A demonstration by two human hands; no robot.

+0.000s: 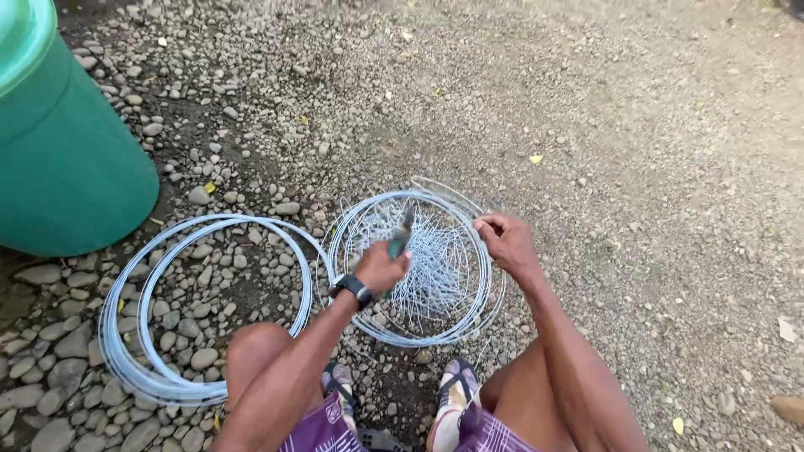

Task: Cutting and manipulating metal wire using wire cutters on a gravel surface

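Observation:
I squat over gravel ground. My left hand (382,268), with a black watch on its wrist, is closed around the green handles of pliers (400,237) that point up over a small coil of pale wire (484,295). Inside that coil lies a heap of several short cut wire pieces (431,264). My right hand (505,241) pinches the coil's upper right edge between its fingers. A larger coil of the same wire (142,372) lies on the stones to the left, touching the small coil.
A big green barrel (59,142) stands at the upper left. Rounded stones (201,276) cover the left ground, finer gravel (653,167) the right. My sandalled feet (452,393) are just below the small coil.

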